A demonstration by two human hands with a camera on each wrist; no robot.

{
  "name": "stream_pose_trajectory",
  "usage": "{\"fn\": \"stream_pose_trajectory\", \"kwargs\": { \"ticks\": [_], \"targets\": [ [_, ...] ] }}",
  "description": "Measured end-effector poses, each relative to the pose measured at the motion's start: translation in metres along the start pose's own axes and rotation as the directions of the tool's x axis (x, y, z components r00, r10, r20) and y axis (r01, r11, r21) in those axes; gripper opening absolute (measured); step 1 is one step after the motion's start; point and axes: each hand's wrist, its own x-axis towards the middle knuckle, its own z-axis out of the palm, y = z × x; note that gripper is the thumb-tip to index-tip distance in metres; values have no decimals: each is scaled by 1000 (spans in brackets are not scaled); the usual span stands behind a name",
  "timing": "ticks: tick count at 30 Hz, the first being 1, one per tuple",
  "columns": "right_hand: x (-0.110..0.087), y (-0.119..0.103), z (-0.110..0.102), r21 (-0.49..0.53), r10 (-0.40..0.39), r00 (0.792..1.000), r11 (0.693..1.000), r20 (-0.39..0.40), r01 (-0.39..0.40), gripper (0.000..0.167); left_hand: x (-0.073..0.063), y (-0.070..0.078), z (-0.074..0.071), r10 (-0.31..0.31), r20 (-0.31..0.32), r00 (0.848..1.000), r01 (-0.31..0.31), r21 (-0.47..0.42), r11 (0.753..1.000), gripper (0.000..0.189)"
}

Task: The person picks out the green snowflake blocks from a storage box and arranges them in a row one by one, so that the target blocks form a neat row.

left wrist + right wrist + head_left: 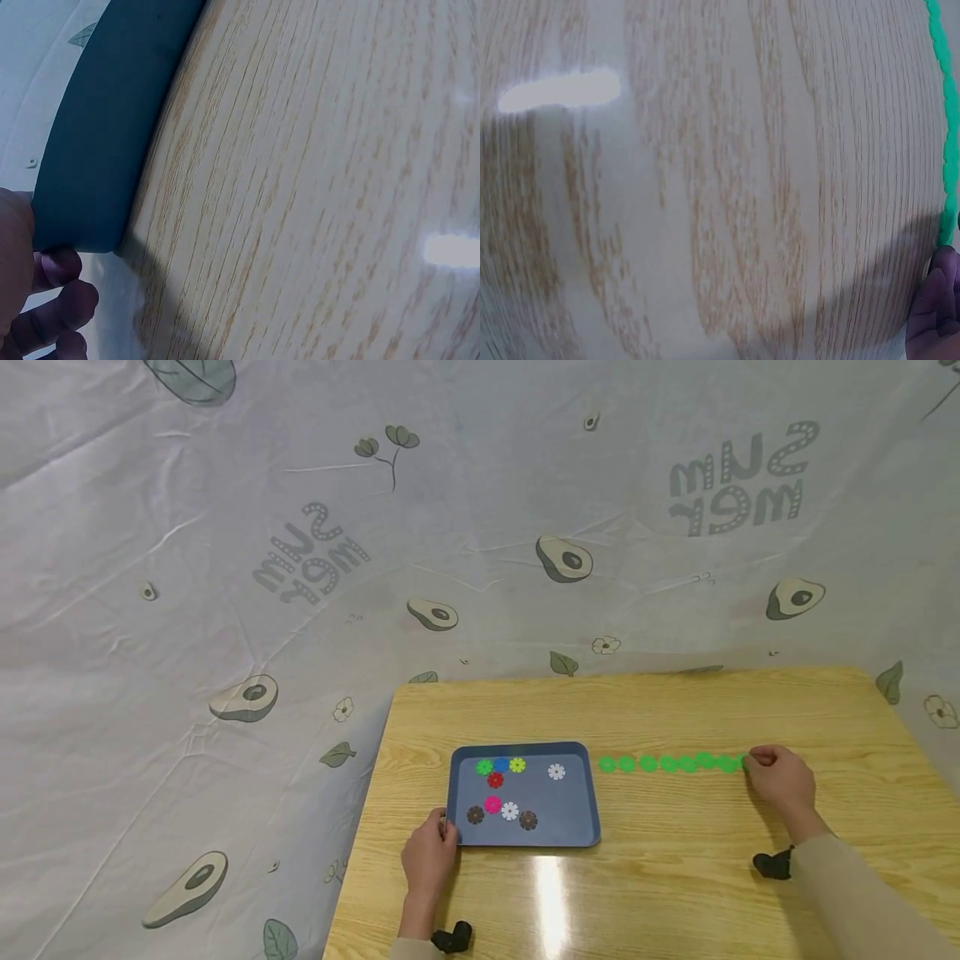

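A dark blue-grey tray (558, 827) lies on the wooden table, its side wall (112, 142) showing in the left wrist view. My left hand (430, 853) holds the tray's near left corner, with thumb and curled fingers at the rim. To the right of the tray runs a row of green notched plastic discs (648, 763), linked or touching edge to edge. At the row's right end my right hand (782, 779) pinches the last green disc (746, 762), which the fingers partly cover. The right wrist view shows this row (950, 142) edge-on, with fingertips (943, 262) at its near end.
Inside the tray lie loose notched discs: green (484, 767), blue (501, 764), yellow (517, 765), red (496, 780), pink (492, 804), plus white and brown ones. Behind the wooden table (660, 885) hangs a patterned cloth (480, 527).
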Motion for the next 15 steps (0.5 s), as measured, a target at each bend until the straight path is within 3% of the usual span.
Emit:
{"fn": "stream_pose_trajectory", "kwargs": {
  "ticks": [7, 15],
  "targets": [
    [-2, -13, 2, 25, -32, 999, 999, -32, 33, 45, 1, -1, 1, -3, 1, 1000, 3, 9, 1000, 24],
    [-5, -59, 17, 100, -158, 987, 982, -6, 157, 46, 0, -2, 1, 14, -7, 1000, -14, 4, 1000, 23]
  ]
}}
